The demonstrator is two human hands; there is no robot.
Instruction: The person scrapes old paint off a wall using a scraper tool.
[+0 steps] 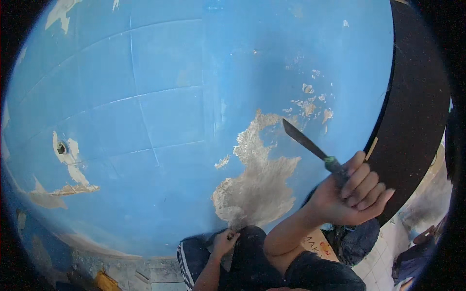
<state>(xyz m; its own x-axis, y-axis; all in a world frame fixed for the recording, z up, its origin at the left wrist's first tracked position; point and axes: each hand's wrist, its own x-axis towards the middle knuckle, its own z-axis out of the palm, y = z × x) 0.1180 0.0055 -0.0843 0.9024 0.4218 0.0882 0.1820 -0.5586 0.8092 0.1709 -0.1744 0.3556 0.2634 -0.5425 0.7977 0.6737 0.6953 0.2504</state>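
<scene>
In front of me stands a blue painted wall [174, 116] with a large bare grey patch [257, 184] where the paint is off. My right hand [357, 189] is raised at the right, fingers wrapped round the handle of a knife [306, 139]. Its dark blade points up and left, over the wall near the patch's upper right side. Low in the middle, my left hand [225, 242] rests by my knees below the patch, its fingers curled together. Whatever they may hold is hidden.
Small chipped spots [308, 104] mark the wall above the blade. A dark brown panel [417, 97] borders it at the right. A hole [61, 148] with peeled paint sits at the left. Below are a cardboard box [318, 244], a dark bundle [357, 240] and floor tiles [386, 257].
</scene>
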